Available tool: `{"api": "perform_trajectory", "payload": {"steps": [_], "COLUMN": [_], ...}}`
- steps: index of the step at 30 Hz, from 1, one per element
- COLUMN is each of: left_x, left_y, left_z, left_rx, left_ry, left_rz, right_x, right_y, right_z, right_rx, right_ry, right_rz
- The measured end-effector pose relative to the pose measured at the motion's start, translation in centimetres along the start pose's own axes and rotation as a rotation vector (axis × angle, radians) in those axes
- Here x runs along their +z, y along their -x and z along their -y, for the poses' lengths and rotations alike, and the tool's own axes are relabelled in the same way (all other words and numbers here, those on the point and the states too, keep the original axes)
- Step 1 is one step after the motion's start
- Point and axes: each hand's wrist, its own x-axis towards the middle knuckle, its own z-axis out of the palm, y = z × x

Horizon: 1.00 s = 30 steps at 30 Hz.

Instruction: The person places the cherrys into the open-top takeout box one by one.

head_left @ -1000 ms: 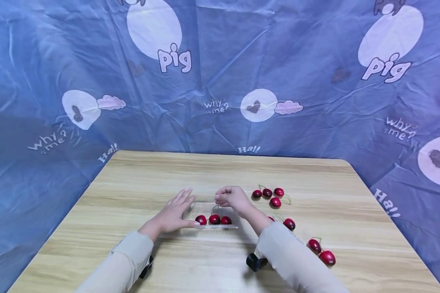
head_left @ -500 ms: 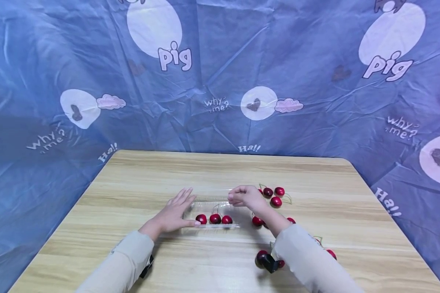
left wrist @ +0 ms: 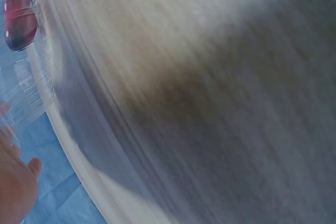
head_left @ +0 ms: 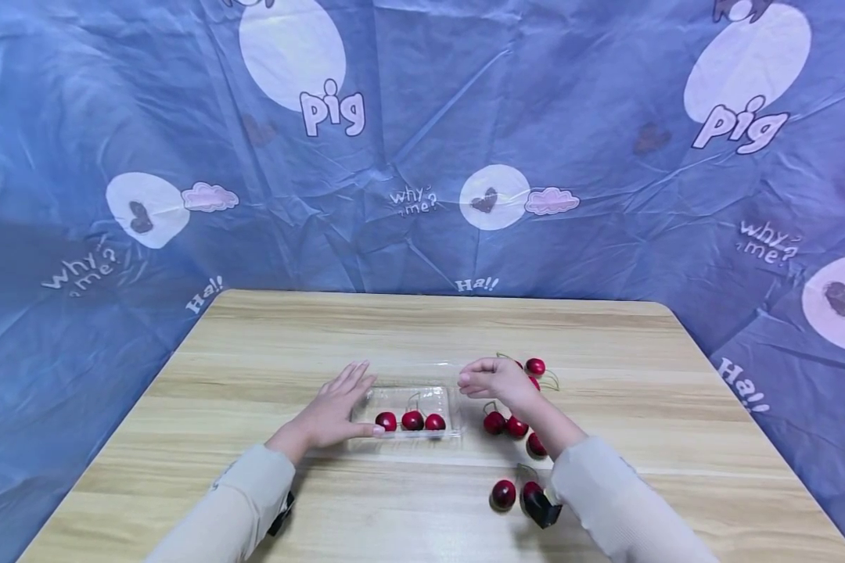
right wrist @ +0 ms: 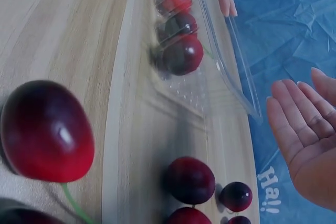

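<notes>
The left hand [head_left: 334, 410] lies with fingers spread and thumb stretched out at the box's left end, just left of centre in the head frame; the left wrist view is too cropped to settle how firmly it touches. The right hand [head_left: 498, 383], right of centre, hangs beside the box—fingers gently bent, thumb apart. The clear plastic box [head_left: 454, 407], mid-frame, is shiny and see-through, with three glossy dark-red cherries [head_left: 411, 421] lined along its near side.
</notes>
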Motion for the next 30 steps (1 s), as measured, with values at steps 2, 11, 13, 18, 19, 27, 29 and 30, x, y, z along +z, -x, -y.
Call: {"api": "perform_trajectory", "payload": {"steps": [2,11,13,18,19,27,29,30], "left_x": [0.0,0.0,0.0,0.0,0.0,-0.2,-0.2,-0.2], "left_y": [0.0,0.0,0.0,0.0,0.0,0.0,0.0,0.0], "left_z": [0.0,-0.2,-0.2,-0.1,-0.1,-0.2,-0.2,-0.2], "left_rx": [-0.001,-0.011,-0.012,-0.013,-0.012,-0.012,-0.012,-0.013], "left_ry": [-0.003,-0.005,-0.010,-0.010,-0.008,0.000,0.002,0.003], "left_rz": [-0.004,-0.004,-0.004,-0.003,-0.005,0.000,0.001,0.003], "right_x": [-0.2,-1.6,-1.9,-2.8,-3.0,-4.8,-5.3,-5.5], "right_y": [0.1,0.7,0.8,1.2,1.3,2.0,2.2,2.2], "right_z": [-0.2,-1.1,-1.3,-1.6,-1.6,-1.9,-1.9,-2.0], "right_rx": [-0.003,-0.018,-0.018,-0.013,-0.007,0.024,0.031,0.032], "right_ry": [0.002,-0.012,-0.033,-0.057,-0.059,-0.057,-0.053,-0.051], "right_rz": [0.002,-0.013,-0.019,-0.032,-0.039,-0.065,-0.076,-0.079]}}
